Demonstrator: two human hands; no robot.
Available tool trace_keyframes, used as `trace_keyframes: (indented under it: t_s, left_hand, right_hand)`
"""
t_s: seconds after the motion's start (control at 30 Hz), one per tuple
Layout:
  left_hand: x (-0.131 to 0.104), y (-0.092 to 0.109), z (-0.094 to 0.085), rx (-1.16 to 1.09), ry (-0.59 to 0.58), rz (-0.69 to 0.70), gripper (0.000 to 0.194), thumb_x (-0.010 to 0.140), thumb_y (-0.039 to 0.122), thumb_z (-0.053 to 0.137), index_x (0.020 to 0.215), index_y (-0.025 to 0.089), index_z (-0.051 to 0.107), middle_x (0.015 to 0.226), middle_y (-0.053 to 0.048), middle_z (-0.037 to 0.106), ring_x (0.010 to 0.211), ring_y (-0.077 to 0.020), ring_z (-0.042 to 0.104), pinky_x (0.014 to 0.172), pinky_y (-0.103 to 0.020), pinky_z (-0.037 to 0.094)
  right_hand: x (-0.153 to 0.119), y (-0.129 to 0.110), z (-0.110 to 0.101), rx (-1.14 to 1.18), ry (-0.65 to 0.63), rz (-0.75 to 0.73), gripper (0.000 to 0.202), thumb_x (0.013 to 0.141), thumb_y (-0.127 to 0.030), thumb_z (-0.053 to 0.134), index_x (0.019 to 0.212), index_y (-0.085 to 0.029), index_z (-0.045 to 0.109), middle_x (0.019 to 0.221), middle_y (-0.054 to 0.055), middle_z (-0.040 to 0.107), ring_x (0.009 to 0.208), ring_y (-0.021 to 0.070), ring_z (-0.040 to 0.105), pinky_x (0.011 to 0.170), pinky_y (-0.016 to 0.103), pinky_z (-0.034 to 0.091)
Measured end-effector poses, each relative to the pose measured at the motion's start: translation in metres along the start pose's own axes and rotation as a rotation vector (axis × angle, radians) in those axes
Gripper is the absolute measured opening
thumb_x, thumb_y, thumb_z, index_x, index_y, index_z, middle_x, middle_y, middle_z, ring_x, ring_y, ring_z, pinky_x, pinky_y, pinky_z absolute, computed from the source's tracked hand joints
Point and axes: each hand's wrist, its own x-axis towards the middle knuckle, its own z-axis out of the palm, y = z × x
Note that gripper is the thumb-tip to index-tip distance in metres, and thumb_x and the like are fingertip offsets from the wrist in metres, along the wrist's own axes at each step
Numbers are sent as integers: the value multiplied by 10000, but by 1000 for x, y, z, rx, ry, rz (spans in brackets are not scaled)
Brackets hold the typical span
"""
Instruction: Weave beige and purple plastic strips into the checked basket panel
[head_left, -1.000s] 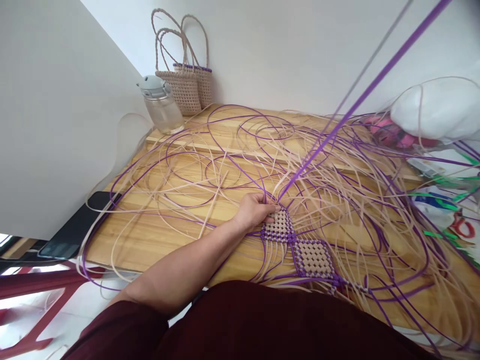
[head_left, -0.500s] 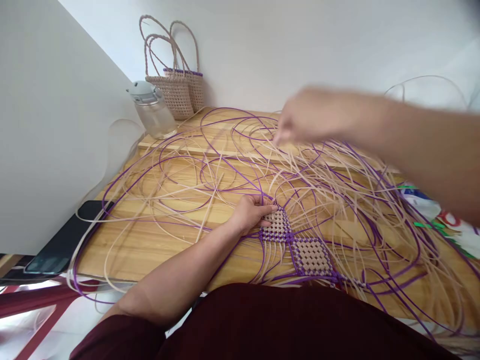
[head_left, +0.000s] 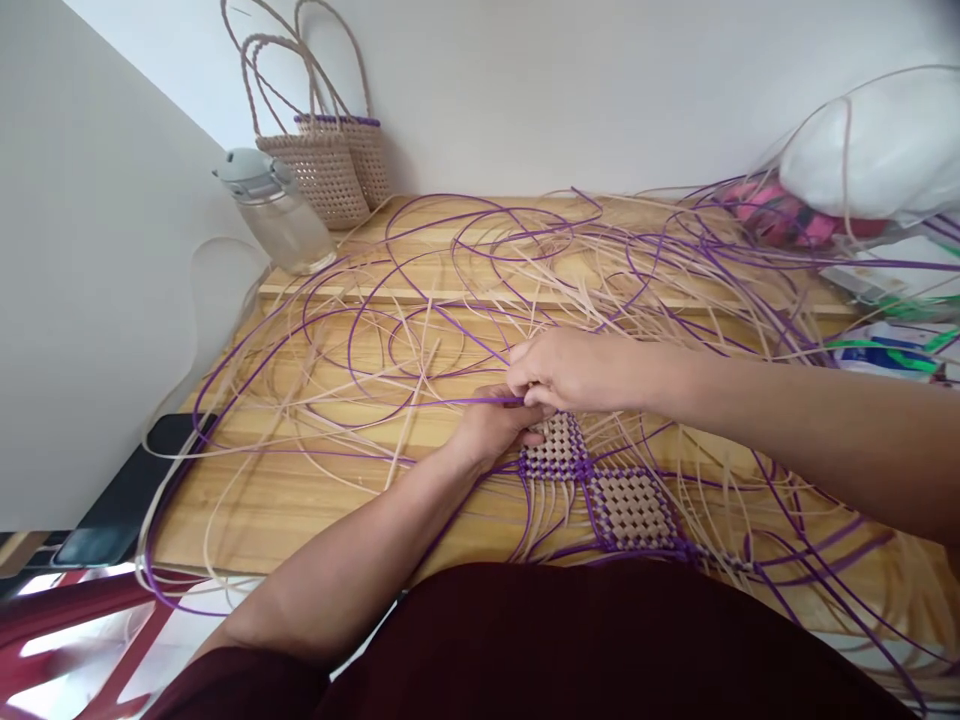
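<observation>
Has a dark phone [head_left: 135, 490] beside the left edge of the tabletop [head_left: 187, 530]. Pinches with the left hand [head_left: 495, 425] the far left corner of a purple-and-beige woven square [head_left: 556, 448], toward the middle of the near edge. Curls the right hand [head_left: 551, 370] above the left one, fingers together against a purple strip [head_left: 480, 401]; cannot tell whether pinching it. Has a second woven square [head_left: 634, 508] just rightward, closer to that edge, and a white bag [head_left: 892, 145] by the far right corner.
</observation>
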Motion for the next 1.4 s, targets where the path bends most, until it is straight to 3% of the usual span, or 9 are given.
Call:
trace_keyframes:
  t_s: [0.1,0.5,0.73,0.83,0.97,1.1,1.2,1.3,1.4]
  left_hand:
    - [-2,0,2,4,11,-2,408,529,286,905,856,140,710,838,-11,673,714,-101,612,562,-206,551]
    - [-8,2,4,-75,58,-8,468,505,280,923,878,145,675,859,-20,694,748,-122,638,586,-210,560]
    - [-5,3,6,-92,144,-25,305,611,250,846,843,134,687,824,-33,678,729,-135,623,522,-211,554]
    - [-4,4,5,-98,142,-22,246,623,213,824,799,119,679,826,-40,661,714,-125,602,527,-218,566]
    - [-5,5,3,-107,52,-44,229,651,230,817,794,108,686,805,-45,648,720,-121,604,579,-224,580]
    - [-5,7,1,-132,11,-106,248,636,231,840,770,91,686,789,-56,646,721,-121,620,606,-209,571]
    - [-5,6,-1,-127,-29,-76,303,620,259,864,831,111,705,834,-39,646,744,-113,614,633,-220,582]
    - [-4,4,-2,-100,-38,-44,338,610,299,878,847,127,709,828,-22,633,746,-105,603,652,-228,586]
    - [-4,3,-1,-66,-28,-12,373,585,323,891,839,123,706,830,-23,634,743,-104,605,631,-209,573]
  right_hand:
    - [3,2,2,-54,-170,-90,160,729,-44,578,655,-150,673,669,-1,606,615,94,464,610,264,318]
    - [22,15,3,-8,-272,-181,122,784,-117,634,668,-154,640,691,-17,606,631,91,482,587,239,293]
    - [23,12,1,-58,-246,-146,113,781,-105,614,691,-171,628,706,-18,606,628,94,473,585,246,274]
    - [10,0,-3,-96,-141,-50,147,843,-152,581,707,-163,637,717,8,607,629,104,464,600,260,278]
    - [-34,-16,-4,-146,161,154,315,930,-299,526,672,-158,636,681,32,605,619,121,473,614,287,282]
    - [-70,-10,20,-81,171,383,355,933,-371,517,692,-182,697,680,39,668,620,150,546,614,301,317]
    - [-71,-1,42,147,302,468,228,904,-294,540,925,-210,751,886,37,740,767,172,636,676,290,401]
    - [-63,4,54,358,476,535,182,845,-292,613,940,-197,737,851,22,731,730,150,634,661,268,435]
    - [-57,8,59,463,454,483,201,820,-341,653,927,-192,736,785,14,712,687,144,617,630,266,430]
